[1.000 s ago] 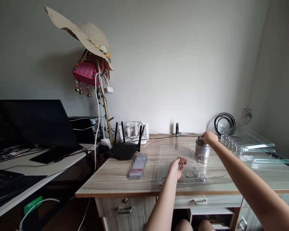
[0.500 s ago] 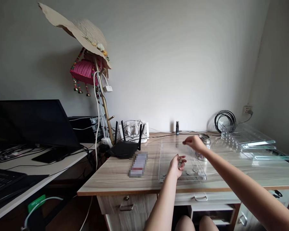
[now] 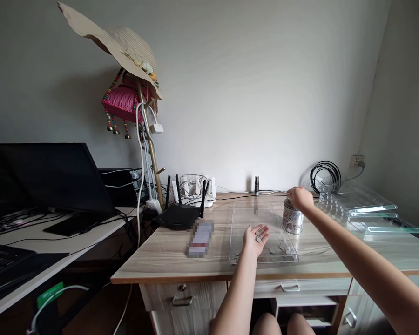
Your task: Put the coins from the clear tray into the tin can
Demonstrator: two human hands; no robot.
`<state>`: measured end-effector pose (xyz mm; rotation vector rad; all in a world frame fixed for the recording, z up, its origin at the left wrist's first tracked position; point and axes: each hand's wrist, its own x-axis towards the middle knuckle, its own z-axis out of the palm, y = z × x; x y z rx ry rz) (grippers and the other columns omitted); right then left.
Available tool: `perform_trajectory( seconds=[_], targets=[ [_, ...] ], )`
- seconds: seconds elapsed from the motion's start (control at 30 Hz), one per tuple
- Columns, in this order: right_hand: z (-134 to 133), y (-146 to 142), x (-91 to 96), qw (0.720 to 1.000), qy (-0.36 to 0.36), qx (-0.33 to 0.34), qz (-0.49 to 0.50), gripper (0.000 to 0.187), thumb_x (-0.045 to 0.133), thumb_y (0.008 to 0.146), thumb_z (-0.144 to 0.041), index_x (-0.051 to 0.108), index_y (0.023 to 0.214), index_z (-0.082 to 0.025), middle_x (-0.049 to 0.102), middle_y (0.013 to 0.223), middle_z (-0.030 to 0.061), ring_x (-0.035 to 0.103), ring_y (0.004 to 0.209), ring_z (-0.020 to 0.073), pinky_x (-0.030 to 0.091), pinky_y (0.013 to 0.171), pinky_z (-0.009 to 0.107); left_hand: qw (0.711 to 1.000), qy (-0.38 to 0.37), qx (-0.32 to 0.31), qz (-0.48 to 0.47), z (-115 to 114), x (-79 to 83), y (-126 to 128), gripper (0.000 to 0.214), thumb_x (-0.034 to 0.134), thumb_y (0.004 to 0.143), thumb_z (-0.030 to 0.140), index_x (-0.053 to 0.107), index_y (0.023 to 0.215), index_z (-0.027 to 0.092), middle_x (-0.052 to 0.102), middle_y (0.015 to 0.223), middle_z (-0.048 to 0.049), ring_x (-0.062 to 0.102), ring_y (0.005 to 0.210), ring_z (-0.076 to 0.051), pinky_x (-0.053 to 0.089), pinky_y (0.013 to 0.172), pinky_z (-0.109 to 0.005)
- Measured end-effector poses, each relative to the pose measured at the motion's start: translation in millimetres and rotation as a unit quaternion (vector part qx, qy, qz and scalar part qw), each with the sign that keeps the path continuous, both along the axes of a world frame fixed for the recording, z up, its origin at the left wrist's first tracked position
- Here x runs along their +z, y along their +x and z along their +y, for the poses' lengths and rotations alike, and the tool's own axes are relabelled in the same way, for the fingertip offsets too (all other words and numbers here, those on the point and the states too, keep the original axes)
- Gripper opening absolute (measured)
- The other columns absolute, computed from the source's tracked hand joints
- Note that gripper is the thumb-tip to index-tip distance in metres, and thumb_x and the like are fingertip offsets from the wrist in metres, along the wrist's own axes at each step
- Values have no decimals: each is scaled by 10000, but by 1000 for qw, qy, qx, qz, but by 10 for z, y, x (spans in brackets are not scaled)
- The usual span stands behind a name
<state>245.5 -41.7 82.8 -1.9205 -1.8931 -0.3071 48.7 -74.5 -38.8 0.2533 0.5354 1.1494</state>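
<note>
My left hand (image 3: 255,237) lies palm up over the near end of a clear acrylic tray (image 3: 244,218), fingers spread, with two coins (image 3: 257,236) resting in the palm. Several more coins (image 3: 278,250) lie in the tray's near right corner. My right hand (image 3: 300,197) hovers on top of a small patterned tin can (image 3: 293,220) standing just right of the tray, fingers pinched together over its opening. What the pinch holds is too small to make out.
A black router (image 3: 178,215) and a blurred card (image 3: 199,239) sit left of the tray. A stack of clear acrylic trays (image 3: 361,209) and a coiled black cable (image 3: 325,176) are at the far right. A monitor (image 3: 45,177) stands on the left desk.
My right hand went from the can to my left palm, then back onto the top of the can. My left hand opened flatter, showing the coins.
</note>
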Motion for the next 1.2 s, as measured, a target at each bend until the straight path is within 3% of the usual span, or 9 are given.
perform_trajectory(
  seconds=[0.17,0.37,0.43,0.53,0.63,0.9,1.0,1.1,1.2],
  targets=[
    [-347,-648,-494,960,-87,266,-21,244,467,722,-330,625,889,-247,620,858,26,550,703,126,365,577,201,1000,-11,-6,0,0,33,17,437,269,818,453,489,889,82,583,739,-138,593,673,-190,464,597,-298],
    [-349,-850,-693,954,-117,276,9,151,519,669,-259,626,762,-209,623,751,2,547,644,104,363,539,177,1000,-7,-18,10,-17,55,26,428,277,814,468,486,844,96,561,692,-102,563,585,-158,466,561,-278],
    [-237,-699,-519,965,-84,245,29,177,482,709,-286,618,804,-225,626,777,0,548,664,100,367,549,175,1000,-5,-21,-5,-24,47,20,443,254,818,470,468,876,86,578,798,-164,591,688,-201,472,595,-307],
    [-32,-326,-166,996,-9,65,55,239,425,751,-347,613,865,-255,620,866,19,549,737,127,381,591,207,1000,-1,-13,-18,-24,27,12,450,213,827,455,442,908,76,557,939,-241,592,811,-252,472,613,-337],
    [149,58,79,996,-40,-69,49,199,498,690,-307,637,799,-215,618,847,63,557,740,174,397,585,247,1000,8,-8,-12,-16,8,9,436,217,830,437,435,941,77,546,988,-254,590,843,-262,470,625,-349],
    [146,143,114,993,-55,-100,30,244,505,679,-255,644,866,-183,612,851,105,559,773,194,405,622,268,1000,1,-11,-6,-9,21,5,464,198,834,441,410,1036,80,547,1007,-244,590,847,-247,454,659,-344],
    [-122,-207,-100,1000,-5,13,4,298,402,770,-326,593,989,-258,594,965,55,544,809,159,387,641,236,1000,-4,3,-16,-2,23,7,487,189,832,455,406,1055,80,558,977,-231,593,816,-242,451,630,-333],
    [-464,-610,-477,960,-77,265,-39,262,459,742,-393,610,928,-289,604,903,6,547,707,118,368,578,197,1000,-6,19,7,11,12,4,501,211,824,464,427,1067,83,583,882,-178,596,688,-210,437,552,-297],
    [-696,-886,-769,942,-101,317,-46,226,441,762,-337,627,866,-261,595,883,13,543,707,117,357,585,194,999,-4,15,43,19,5,-5,517,225,817,470,460,1068,83,586,788,-127,551,544,-168,400,469,-265]
  ],
)
